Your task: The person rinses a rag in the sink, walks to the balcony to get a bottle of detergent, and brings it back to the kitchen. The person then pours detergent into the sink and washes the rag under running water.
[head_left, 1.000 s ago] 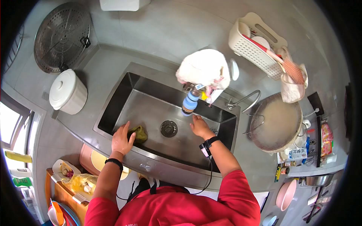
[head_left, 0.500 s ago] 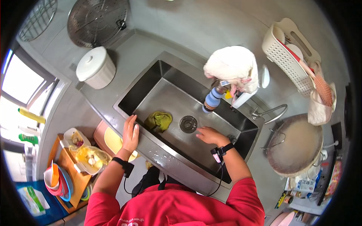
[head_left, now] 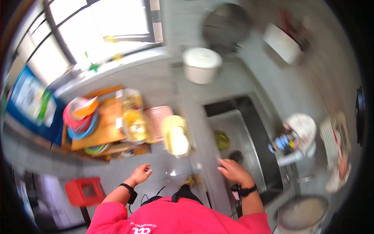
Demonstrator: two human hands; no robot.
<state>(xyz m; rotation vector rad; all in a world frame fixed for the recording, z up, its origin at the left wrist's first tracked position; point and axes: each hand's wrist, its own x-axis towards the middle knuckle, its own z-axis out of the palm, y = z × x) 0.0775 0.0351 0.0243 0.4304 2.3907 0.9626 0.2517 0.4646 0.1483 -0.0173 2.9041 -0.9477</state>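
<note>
My left hand (head_left: 141,174) hangs over the floor in front of my body, its fingers loosely bent and nothing in them. My right hand (head_left: 235,171) is over the front edge of the steel sink (head_left: 247,128), empty, fingers stretched out. Whether it touches the rim I cannot tell. Inside the sink, a crumpled green cloth (head_left: 222,139) lies near the dark drain (head_left: 236,156). Behind the far side of the sink are a blue bottle-like object (head_left: 281,142) and a white cloth (head_left: 302,125). The view is blurred.
A white lidded pot (head_left: 201,72) stands on the counter left of the sink. Further left are a wooden shelf unit (head_left: 103,123) with bowls, a yellow basin (head_left: 170,132) and a red stool (head_left: 85,192). A large pan (head_left: 302,214) sits at the right.
My view has swung left toward the window and shelf. My left hand has come off the sink's edge, and my right hand has drawn back from above the drain to the front edge.
</note>
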